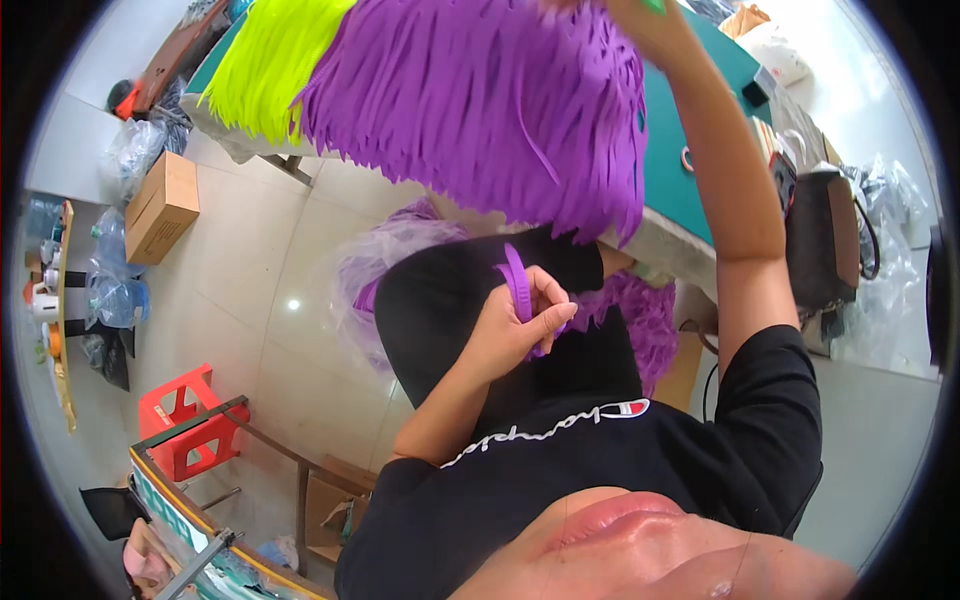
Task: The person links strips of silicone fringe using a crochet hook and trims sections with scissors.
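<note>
My left hand [515, 325] is raised above my lap with its fingers curled round a narrow purple strip [517, 280]. One end of that strip sticks up past the knuckles, and a bit shows below the palm. At the top edge of the head view, my right hand [625, 15] reaches over a thick row of purple strips [470, 110] that hangs off the table's near side. Its fingers are blurred and partly cut off by the picture's edge, so their grip is hidden. Something green shows near that wrist.
Yellow-green strips [275, 65] hang left of the purple ones on the green table [690, 185]. More purple strips lie in a clear bag [365, 275] on the floor. A cardboard box [162, 208], a red stool [190, 425] and a dark bag [822, 235] stand around.
</note>
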### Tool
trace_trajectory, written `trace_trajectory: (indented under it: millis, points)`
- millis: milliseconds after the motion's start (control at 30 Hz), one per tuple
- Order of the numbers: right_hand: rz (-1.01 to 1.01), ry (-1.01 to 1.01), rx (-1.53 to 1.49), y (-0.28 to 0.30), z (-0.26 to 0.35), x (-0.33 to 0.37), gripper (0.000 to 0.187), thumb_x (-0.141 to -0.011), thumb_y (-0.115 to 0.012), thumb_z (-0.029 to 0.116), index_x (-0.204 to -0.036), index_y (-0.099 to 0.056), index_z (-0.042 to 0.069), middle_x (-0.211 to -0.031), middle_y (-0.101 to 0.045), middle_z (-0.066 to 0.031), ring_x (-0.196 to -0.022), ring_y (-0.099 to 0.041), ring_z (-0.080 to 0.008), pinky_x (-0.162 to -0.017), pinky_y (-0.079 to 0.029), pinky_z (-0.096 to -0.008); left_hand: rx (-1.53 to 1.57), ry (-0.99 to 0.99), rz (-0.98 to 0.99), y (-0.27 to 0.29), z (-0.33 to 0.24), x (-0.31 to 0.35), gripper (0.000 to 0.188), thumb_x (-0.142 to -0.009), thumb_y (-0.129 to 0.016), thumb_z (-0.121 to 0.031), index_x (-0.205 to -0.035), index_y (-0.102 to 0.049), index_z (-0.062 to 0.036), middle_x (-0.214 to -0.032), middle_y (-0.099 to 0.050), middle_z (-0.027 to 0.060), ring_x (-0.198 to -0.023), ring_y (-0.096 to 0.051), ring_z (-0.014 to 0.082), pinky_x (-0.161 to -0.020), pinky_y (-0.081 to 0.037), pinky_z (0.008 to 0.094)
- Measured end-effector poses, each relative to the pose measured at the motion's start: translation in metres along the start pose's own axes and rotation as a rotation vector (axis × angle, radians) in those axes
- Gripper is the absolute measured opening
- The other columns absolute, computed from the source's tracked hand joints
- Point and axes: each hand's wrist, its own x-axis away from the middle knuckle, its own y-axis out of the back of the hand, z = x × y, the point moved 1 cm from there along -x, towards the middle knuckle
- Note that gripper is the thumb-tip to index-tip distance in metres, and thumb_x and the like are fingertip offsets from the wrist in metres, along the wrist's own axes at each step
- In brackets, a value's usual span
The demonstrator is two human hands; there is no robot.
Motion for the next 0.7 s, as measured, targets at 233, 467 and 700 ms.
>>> trace_trajectory:
  millis: [233,467,700]
  points:
    - [0.553,-0.343,-0.297,-0.037,0.062,0.243,0.042,-0.078,-0.082,0.019,-0.082,-0.044,0.002,-0.092,-0.065,-0.0111,-0.084,-0.060,-0.0171,-0.076,-0.049,-0.0321,0.008,-0.281,-0.049,-0.041,-0.033,0.016,0.012,-0.090,-0.064,-0.005,-0.087,-0.053,-0.0003,-0.085,-0.060,0.0120,-0.047,-0.051,0.0094,-0.045,-0.040,0.0217]
    - [-0.173,-0.486,-0.625,0.005,0.066,0.325,0.038,-0.086,-0.068,-0.002,-0.073,-0.034,0.011,-0.087,-0.063,-0.0099,-0.070,-0.056,-0.0091,-0.060,-0.047,-0.0221,-0.073,-0.018,0.055,-0.035,-0.012,-0.005,0.041,-0.097,-0.050,-0.016,-0.133,-0.043,0.0023,-0.133,-0.052,0.0231,-0.124,-0.053,0.0317,-0.095,-0.050,0.0439]
    - [-0.272,-0.396,-0.522,0.038,0.078,0.343,0.040,-0.089,-0.067,0.002,-0.071,-0.033,0.012,-0.073,-0.050,0.0011,-0.064,-0.050,-0.0046,-0.056,-0.043,-0.0206,-0.037,-0.104,0.162,-0.069,-0.008,0.000,0.041,-0.105,-0.038,-0.030,-0.124,-0.050,0.0033,-0.102,-0.065,0.0171,-0.088,-0.064,0.0214,-0.086,-0.053,0.0370]
